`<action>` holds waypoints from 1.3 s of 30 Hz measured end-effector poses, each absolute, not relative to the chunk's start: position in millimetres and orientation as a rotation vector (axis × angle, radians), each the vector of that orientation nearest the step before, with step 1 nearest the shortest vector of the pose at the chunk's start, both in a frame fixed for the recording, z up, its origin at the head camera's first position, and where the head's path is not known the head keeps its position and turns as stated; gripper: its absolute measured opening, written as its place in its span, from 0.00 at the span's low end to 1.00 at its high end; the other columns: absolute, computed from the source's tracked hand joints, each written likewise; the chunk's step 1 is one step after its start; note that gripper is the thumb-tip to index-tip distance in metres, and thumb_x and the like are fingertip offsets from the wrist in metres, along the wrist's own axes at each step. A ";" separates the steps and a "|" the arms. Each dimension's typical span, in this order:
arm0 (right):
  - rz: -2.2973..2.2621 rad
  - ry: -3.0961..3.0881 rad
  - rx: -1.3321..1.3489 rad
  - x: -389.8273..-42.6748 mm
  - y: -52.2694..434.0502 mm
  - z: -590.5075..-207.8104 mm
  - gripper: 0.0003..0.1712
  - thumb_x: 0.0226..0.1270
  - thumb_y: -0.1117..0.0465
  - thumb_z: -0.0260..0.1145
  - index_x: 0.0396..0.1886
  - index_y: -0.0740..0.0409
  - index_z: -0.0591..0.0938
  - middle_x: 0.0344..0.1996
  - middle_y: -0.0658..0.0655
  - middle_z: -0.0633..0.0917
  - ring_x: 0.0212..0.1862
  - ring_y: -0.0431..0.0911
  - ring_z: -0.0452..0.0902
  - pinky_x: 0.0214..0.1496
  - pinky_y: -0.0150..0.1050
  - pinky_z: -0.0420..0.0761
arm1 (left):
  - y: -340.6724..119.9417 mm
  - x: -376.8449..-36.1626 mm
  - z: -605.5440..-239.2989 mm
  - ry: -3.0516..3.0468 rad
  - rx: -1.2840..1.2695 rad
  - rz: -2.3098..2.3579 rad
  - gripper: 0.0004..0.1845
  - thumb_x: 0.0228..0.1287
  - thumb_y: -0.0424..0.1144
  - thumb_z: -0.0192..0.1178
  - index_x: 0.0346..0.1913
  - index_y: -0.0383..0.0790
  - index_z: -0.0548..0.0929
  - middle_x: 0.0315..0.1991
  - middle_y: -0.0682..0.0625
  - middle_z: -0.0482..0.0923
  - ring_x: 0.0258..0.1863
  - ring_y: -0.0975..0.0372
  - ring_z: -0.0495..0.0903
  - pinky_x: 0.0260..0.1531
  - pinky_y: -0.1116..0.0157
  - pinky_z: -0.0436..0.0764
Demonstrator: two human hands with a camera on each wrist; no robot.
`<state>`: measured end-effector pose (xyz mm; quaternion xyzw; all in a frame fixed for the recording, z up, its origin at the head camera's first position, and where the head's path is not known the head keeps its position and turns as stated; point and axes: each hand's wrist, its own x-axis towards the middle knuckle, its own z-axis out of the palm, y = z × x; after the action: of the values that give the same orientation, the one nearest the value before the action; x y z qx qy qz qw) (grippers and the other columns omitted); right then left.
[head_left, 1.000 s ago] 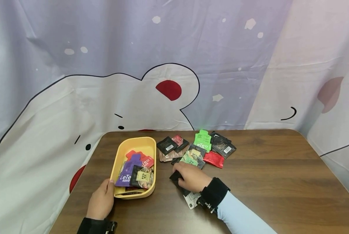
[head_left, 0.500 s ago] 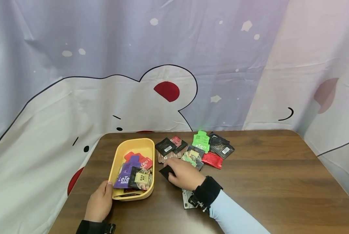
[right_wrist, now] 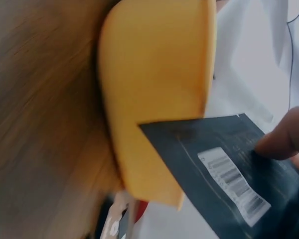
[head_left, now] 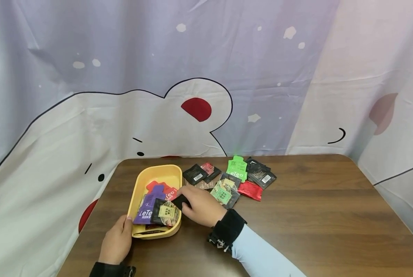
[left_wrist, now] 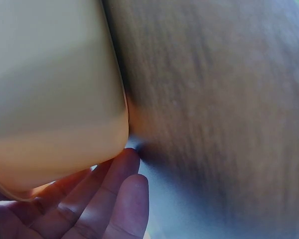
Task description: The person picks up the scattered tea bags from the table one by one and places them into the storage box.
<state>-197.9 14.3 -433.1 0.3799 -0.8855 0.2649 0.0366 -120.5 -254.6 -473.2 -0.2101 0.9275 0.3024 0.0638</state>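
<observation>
My right hand (head_left: pixel 202 206) pinches a flat black sachet (head_left: pixel 181 201) at the right side of a yellow plastic bin (head_left: pixel 159 174). The sachet overlaps the bin's right rim in the head view; the right wrist view shows its white barcode label (right_wrist: pixel 234 185) and the thumb pressing its face. My left hand (head_left: pixel 115 241) holds the bin's left side near the front corner, thumb at the rim, fingers (left_wrist: pixel 120 172) against the outer wall. Inside the bin lie a purple sachet (head_left: pixel 147 211), a red one (head_left: pixel 170 192) and a black one with a yellow label (head_left: pixel 166 212).
Behind and right of my right hand, several sachets lie on the wooden table (head_left: pixel 313 207): black ones (head_left: pixel 195 174), a bright green one (head_left: pixel 237 168), a red one (head_left: pixel 250 190) and one with a green label (head_left: pixel 223 195). A printed curtain (head_left: pixel 262 77) hangs behind the table.
My right hand has lifted the black sachet off the table and carried it left to the bin's right rim. My left hand stays at the bin's left side.
</observation>
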 end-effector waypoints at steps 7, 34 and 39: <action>0.875 -2.640 1.145 -194.1 -2.6 -422.9 0.17 0.71 0.61 0.61 0.58 0.51 0.78 0.54 0.50 0.84 0.55 0.40 0.81 0.59 0.37 0.80 | -254.3 -120.2 -474.1 2.806 -0.638 0.916 0.31 0.83 0.51 0.30 0.71 0.29 0.65 0.63 0.31 0.74 0.61 0.40 0.75 0.59 0.38 0.72; 1.065 -2.467 1.143 -182.0 -72.9 -428.2 0.14 0.72 0.61 0.63 0.55 0.52 0.80 0.51 0.49 0.83 0.48 0.36 0.76 0.53 0.24 0.76 | -259.9 -118.5 -474.1 2.860 -0.513 0.910 0.27 0.83 0.50 0.33 0.61 0.32 0.73 0.44 0.39 0.79 0.38 0.53 0.76 0.37 0.54 0.74; 1.060 -2.468 1.155 -182.3 -72.8 -427.3 0.14 0.72 0.60 0.63 0.55 0.52 0.80 0.52 0.49 0.83 0.49 0.36 0.77 0.54 0.24 0.77 | -260.7 -118.5 -473.4 2.858 -0.520 0.908 0.26 0.83 0.50 0.34 0.60 0.32 0.73 0.42 0.40 0.78 0.37 0.54 0.75 0.37 0.54 0.74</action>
<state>-182.3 -72.8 -427.3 0.3928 -0.8391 0.3605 0.1083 -118.5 -260.7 -473.4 -0.1708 0.9379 0.2980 0.0488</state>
